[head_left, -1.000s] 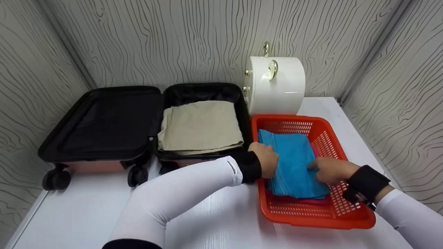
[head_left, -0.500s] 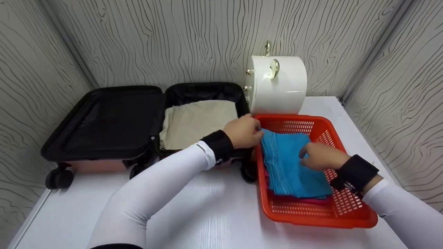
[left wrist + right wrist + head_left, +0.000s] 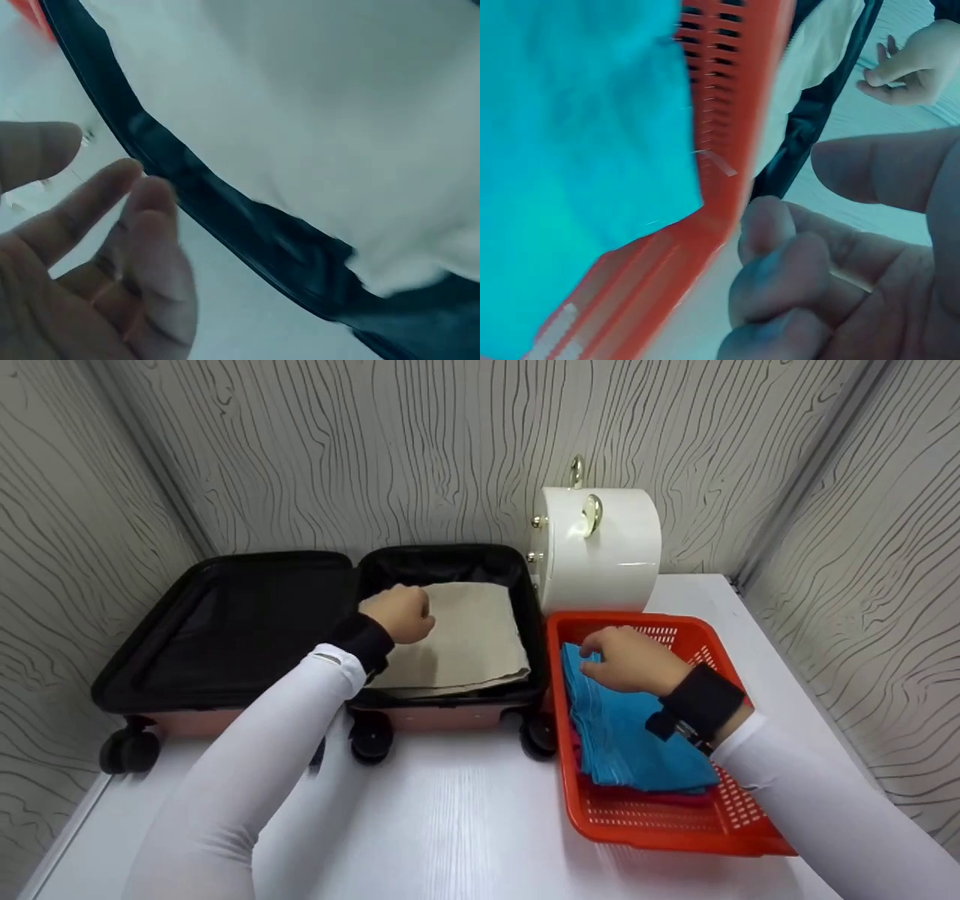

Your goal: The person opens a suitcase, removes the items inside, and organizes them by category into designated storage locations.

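My left hand [image 3: 402,613] hovers over the beige folded cloth [image 3: 472,637] inside the right half of the suitcase [image 3: 450,553]. In the left wrist view its fingers [image 3: 161,262] are loosely bent, thumb apart, with nothing in them. My right hand [image 3: 630,660] is above the blue folded cloth [image 3: 637,735], which lies in the red plastic basket [image 3: 571,802]. Loosely bent fingers [image 3: 780,285] with a gap to the thumb show in the right wrist view, and they hold nothing. A bit of pink fabric [image 3: 576,742] peeks out under the blue cloth.
The suitcase's left half [image 3: 247,622], black inside, lies open at the left. A white drum-shaped case [image 3: 607,547] with gold handles stands behind the basket. Patterned panels [image 3: 375,450] enclose the white table [image 3: 450,817] at the back and sides.
My left hand has moved from the basket leftward to above the suitcase. My right hand has risen off the blue cloth and shifted left and away from me. The cloths stay put.
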{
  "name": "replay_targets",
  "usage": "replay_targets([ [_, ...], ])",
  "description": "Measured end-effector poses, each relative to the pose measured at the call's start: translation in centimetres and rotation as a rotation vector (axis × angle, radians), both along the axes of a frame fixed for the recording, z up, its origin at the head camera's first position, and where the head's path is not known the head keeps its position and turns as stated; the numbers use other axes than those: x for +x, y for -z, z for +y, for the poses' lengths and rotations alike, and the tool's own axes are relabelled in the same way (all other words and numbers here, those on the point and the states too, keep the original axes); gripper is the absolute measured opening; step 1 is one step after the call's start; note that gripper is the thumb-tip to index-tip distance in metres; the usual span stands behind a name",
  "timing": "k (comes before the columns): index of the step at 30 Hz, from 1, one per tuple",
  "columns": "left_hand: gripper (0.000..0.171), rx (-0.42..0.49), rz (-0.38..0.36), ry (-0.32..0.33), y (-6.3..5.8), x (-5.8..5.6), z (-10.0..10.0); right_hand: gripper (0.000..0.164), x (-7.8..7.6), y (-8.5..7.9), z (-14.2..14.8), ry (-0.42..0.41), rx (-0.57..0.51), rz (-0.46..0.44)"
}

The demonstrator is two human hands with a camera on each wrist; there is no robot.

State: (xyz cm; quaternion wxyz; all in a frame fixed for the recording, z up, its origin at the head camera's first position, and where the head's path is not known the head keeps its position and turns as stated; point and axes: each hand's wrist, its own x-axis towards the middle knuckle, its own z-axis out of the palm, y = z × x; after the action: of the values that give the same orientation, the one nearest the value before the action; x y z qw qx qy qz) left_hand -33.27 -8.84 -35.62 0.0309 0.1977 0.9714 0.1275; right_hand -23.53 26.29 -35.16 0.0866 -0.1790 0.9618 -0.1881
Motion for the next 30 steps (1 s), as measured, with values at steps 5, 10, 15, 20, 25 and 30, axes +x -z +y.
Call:
replay_targets([
  [5, 0.028, -0.006, -0.072, -0.110, 3.5, -5.8, -4.0, 0.038, -1.5, -0.6, -2.7, 0.021, -0.071, 0.048],
  [10, 0.058, -0.070, -0.180, -0.156, 6.9, -10.2, -7.0, 0.052, -3.3, -0.8, -5.9, 0.064, -0.092, 0.031],
  [15, 0.071, -0.148, -0.275, -0.184, 1.4, -3.6, -4.7, 0.067, -4.9, -0.6, -8.3, 0.087, -0.108, -0.064],
  [20, 0.075, -0.239, -0.317, -0.116, -0.8, -0.9, -3.1, 0.080, -6.6, 0.0, -9.8, 0.105, -0.142, -0.146],
  [25, 0.068, -0.344, -0.370, -0.060, -0.6, -0.8, -2.3, 0.089, -7.9, 0.9, -10.6, 0.093, -0.103, -0.206],
  [30, 0.061, -0.411, -0.413, -0.041, 0.2, -1.3, -1.9, 0.087, -9.1, 1.8, -11.2, 0.105, -0.063, -0.278],
])
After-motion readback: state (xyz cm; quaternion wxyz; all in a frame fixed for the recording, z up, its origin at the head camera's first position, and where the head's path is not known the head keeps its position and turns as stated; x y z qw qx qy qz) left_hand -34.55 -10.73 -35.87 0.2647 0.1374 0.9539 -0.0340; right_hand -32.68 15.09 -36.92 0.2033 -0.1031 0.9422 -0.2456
